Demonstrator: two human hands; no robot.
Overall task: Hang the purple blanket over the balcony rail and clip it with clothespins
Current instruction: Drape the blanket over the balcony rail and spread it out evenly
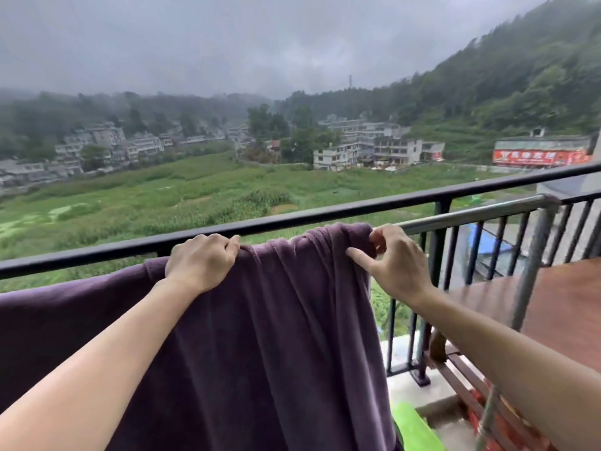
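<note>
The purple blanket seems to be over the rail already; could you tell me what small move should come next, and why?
Probably slide the right hand rightward along the silver rail to spread the blanket: its right end is bunched in folds where that hand pinches it, while the left hand grips the top edge. Clipping can follow once it lies flat.

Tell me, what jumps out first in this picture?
A dark purple fleece blanket fills the lower middle, hanging in front of the black metal balcony rail. The left hand and right hand each grip its bunched top edge. Beyond the rail, green fields and grey houses lie under misty hills.
</note>
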